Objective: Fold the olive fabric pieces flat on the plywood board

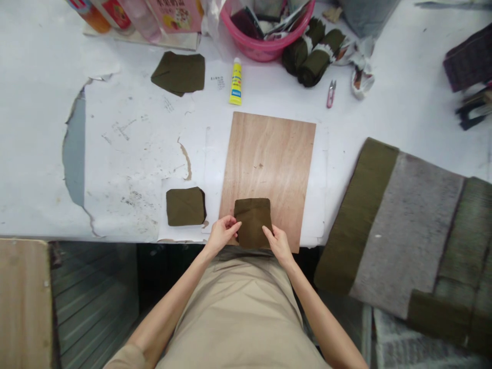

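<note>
Cloth [252,223] at lower centre hides most of the fingers of your right hand [280,244] and some fingertips of your left hand [222,234]. Each hand is nearly closed, thumb and fingers pinching one side edge of it. At the top, the pink basket [265,50] is cut off and its jumbled contents are hard to make out; so is the blurred dark bundle [469,56] at upper right. The striped fabric [409,230] runs out of frame at right.

Your board [269,159] juts slightly past the table's [146,154] front edge; wood grain shows from the cloth up to its top edge. A narrow strip of table separates it from the lower-left pile [185,207].

You have one board, two cloth piles, counting the upper-left pile [180,73], one yellow tube [236,82], one pair of snips [331,95] and two dark rolls [313,69].
</note>
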Demonstrator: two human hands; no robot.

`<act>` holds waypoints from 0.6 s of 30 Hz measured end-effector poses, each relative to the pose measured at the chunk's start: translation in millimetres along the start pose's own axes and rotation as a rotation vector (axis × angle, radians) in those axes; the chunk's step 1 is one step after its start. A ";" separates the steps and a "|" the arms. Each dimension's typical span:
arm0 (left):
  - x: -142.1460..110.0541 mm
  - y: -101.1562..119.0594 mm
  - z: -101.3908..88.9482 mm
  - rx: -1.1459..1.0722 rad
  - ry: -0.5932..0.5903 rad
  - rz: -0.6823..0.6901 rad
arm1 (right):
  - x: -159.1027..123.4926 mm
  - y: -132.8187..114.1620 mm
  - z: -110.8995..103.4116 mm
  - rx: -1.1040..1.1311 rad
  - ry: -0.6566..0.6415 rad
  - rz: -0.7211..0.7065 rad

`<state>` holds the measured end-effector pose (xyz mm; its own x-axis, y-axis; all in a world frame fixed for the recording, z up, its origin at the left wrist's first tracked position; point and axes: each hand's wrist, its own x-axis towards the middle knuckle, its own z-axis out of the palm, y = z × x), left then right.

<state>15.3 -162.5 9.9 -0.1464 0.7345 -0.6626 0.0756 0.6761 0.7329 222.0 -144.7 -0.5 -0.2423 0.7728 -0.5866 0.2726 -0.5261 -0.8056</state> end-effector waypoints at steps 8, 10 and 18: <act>1.0 2.8 -1.0 0.050 0.085 0.052 | 1.1 -8.8 2.2 -0.192 0.066 -0.018; -2.8 7.2 -1.6 0.065 0.100 0.083 | -0.5 -10.3 1.2 -0.174 0.058 -0.027; -23.0 19.5 8.1 -0.347 -0.059 -0.094 | -15.6 -21.3 5.5 0.285 -0.057 0.044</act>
<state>28.1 -165.7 38.1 -0.0786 0.6789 -0.7300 -0.2764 0.6887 0.6703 214.8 -147.5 25.3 -0.2904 0.7301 -0.6186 0.0134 -0.6433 -0.7655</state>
